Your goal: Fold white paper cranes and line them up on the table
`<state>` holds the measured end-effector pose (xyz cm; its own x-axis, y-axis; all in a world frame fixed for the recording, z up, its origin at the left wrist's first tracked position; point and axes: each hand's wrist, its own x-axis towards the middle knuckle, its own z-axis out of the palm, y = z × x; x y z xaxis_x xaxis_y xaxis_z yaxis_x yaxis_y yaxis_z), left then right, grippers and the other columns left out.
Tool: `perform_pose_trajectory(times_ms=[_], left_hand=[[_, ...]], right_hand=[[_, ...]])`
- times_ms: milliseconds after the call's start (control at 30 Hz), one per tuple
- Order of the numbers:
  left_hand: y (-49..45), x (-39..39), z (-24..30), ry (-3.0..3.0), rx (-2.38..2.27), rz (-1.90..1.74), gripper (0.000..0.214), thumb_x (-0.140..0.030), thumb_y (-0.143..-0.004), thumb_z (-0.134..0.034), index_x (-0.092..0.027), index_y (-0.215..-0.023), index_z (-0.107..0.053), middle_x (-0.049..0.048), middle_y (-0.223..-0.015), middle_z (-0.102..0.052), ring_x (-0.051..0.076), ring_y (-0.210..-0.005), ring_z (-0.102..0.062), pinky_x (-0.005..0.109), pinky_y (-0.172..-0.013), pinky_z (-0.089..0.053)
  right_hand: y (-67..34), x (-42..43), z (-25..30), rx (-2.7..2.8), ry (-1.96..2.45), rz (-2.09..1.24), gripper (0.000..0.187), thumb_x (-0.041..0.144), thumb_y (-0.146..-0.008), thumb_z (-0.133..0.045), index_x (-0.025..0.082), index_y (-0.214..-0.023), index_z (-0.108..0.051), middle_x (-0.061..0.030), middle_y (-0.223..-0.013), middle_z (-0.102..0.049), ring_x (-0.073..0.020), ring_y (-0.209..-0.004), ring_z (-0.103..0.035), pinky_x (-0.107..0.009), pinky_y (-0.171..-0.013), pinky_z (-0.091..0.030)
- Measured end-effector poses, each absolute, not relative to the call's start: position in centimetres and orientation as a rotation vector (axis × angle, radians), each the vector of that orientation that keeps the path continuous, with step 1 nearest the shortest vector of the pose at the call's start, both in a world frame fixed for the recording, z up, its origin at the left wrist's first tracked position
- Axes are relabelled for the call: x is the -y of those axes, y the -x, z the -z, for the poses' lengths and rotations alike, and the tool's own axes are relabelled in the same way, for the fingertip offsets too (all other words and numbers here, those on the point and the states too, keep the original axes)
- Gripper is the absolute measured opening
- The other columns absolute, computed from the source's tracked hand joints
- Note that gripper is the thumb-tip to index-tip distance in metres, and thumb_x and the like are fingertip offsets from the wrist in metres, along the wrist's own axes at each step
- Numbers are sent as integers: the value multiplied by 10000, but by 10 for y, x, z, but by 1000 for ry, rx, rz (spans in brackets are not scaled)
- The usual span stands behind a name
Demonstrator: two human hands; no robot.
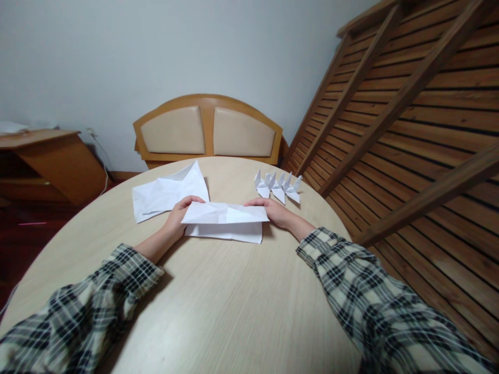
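A white sheet of paper [225, 213], bent over on itself with crease lines across it, is held between my two hands just above the table. My left hand [184, 214] grips its left end, fingers behind the upper layer. At the opposite end my right hand [272, 210] is closed on the paper, its fingers along the top edge. The lower layer shows beneath the upper flap, with a gap between them. Parts of the fingers on both hands are hidden behind the paper.
The round wooden table [234, 301] bears creased white paper sheets [167, 192] at the back left and several folded paper cranes [277, 187] at the back right. Beyond it is a padded headboard [210, 130]. Wooden slats [409, 119] lean at the right; a desk [47, 161] stands left.
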<state>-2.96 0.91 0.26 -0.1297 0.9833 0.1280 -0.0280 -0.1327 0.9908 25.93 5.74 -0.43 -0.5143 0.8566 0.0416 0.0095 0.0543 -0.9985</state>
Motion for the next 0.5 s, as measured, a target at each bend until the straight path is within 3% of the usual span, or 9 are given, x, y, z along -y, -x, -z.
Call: perform_pose_trajectory(times_ms=[167, 300, 400, 500], left_hand=[[28, -3, -12, -1169, -1171, -1394, 186, -253, -539, -714, -178, -691, -636, -12, -654, -633, 131, -546, -543, 230, -516, -402], [25, -4, -12, -1138, -1181, -1413, 232, -288, -576, -713, -188, -769, -631, -13, -672, -629, 145, -567, -558, 238, -525, -408], [27, -9, -7, -1068, -1209, -1488, 316, -289, -649, -693, -197, -944, -627, 15, -791, -676, 174, -665, -603, 257, -581, -444], [28, -13, -4, -1108, -1279, -1776, 250, -284, -796, -614, -217, -1035, -584, 60, -1034, -676, 191, -857, -623, 311, -737, -492]], right_hand=[[-260, -60, 7, 1607, 889, -1574, 229, 184, -685, -689, 214, -885, -795, -31, -914, -762, -163, -817, -654, -291, -772, -509], [-261, -61, 8, 1613, 901, -1559, 233, 172, -681, -684, 212, -881, -797, -36, -931, -761, -150, -818, -646, -286, -794, -498], [-261, -61, 7, 1596, 912, -1569, 231, 154, -678, -676, 201, -872, -792, -43, -934, -758, -152, -820, -641, -305, -830, -491], [-261, -61, 7, 1581, 926, -1588, 243, 131, -668, -665, 196, -868, -788, -43, -918, -755, -152, -802, -637, -310, -822, -490]])
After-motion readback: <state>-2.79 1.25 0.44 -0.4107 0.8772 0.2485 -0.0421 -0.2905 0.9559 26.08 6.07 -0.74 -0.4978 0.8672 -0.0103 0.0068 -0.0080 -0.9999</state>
